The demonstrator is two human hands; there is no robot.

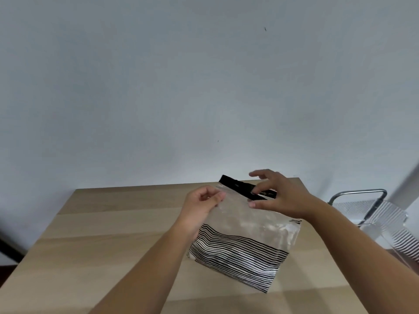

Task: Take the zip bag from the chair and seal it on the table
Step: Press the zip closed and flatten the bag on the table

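Observation:
A clear zip bag [247,232] with black stripes on its lower half and a black zip strip along the top lies tilted on the wooden table [108,245]. My left hand [201,205] pinches the bag's upper left corner. My right hand [274,196] pinches the black strip near its right end between thumb and forefinger, the other fingers spread above it. Whether the strip is pressed together along its length is hard to tell.
A clear ribbed plastic chair [374,214] with a metal frame stands to the right of the table. A plain pale wall rises just behind the table's far edge. A dark object shows at the lower left edge.

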